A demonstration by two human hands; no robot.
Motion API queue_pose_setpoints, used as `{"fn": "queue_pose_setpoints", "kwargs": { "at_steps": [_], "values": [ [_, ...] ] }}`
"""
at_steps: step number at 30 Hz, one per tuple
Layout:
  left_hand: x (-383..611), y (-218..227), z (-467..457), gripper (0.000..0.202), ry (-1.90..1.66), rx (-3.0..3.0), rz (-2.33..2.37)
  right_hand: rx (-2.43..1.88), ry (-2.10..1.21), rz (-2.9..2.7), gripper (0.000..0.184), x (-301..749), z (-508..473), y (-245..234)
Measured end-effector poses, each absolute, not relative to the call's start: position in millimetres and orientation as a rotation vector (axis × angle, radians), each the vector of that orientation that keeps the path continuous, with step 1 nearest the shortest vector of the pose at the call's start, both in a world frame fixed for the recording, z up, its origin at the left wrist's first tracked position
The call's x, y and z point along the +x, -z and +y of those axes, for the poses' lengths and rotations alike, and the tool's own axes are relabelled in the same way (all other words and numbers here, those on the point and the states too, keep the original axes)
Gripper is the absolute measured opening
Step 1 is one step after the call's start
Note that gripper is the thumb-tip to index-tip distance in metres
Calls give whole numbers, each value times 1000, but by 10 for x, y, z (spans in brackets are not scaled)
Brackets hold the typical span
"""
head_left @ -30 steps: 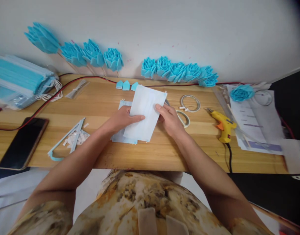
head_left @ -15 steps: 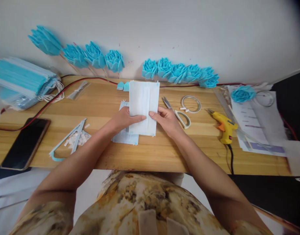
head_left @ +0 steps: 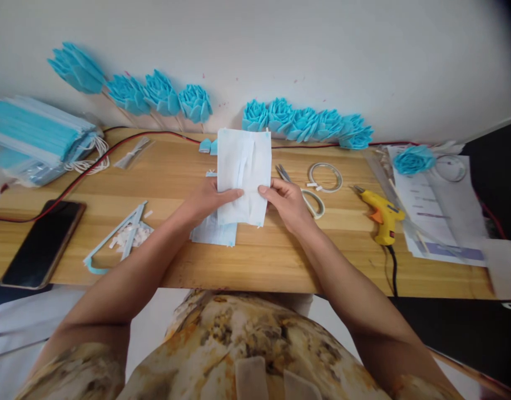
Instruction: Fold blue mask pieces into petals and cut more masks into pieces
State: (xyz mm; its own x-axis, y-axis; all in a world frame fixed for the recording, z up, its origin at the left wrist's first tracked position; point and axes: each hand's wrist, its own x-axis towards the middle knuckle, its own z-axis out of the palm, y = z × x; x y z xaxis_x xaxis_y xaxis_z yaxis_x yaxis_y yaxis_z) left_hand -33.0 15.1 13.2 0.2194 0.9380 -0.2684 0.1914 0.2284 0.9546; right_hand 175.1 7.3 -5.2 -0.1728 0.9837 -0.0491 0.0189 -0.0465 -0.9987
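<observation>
Landmark: scissors (head_left: 283, 173), lying on the desk (head_left: 255, 272), partly hidden by the right hand (head_left: 288, 203). Sheet (head_left: 243, 175), white and pleated, is held up over the desk just left of the scissors. Left hand (head_left: 207, 197) is clamped on its left edge, thumb flat on the near face, fingers behind. Right hand is clamped on the opposite edge, thumb likewise in front. Middle pleat bulges slightly between the thumbs. Lower sheet (head_left: 213, 232), pale blue, lies on the desk left of the scissors, partly covered in this view by the left hand and raised sheet. Tape (head_left: 340, 178) sits just right of the scissors; glue gun (head_left: 382, 214) farther right, then papers (head_left: 426, 203) with one rose (head_left: 413, 160) at their top. Behind the scissors, a row of blue roses (head_left: 303, 123) leans at the wall. Well left of the scissors: scraps (head_left: 122, 238) with cut strips, then phone (head_left: 42, 244); mask pack (head_left: 34, 128) far left and behind.
</observation>
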Motion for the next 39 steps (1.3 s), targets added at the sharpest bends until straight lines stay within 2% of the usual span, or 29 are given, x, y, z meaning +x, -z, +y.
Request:
{"fn": "queue_pose_setpoints", "kwargs": {
  "at_steps": [7,16,22,39],
  "values": [
    [-323,-93,157,46,-719,1298,1226,-1165,-1465,-1398,37,1726,40,55],
    [-319,-141,147,42,-697,1277,1155,-1194,-1417,-1353,34,1743,53,86],
    [-329,-118,157,40,-629,1355,1165,-1257,-1409,-1390,39,1722,39,79],
    [-350,-110,220,33,-834,1286,1154,-1230,-1345,-1290,32,1736,66,94]
  ]
}}
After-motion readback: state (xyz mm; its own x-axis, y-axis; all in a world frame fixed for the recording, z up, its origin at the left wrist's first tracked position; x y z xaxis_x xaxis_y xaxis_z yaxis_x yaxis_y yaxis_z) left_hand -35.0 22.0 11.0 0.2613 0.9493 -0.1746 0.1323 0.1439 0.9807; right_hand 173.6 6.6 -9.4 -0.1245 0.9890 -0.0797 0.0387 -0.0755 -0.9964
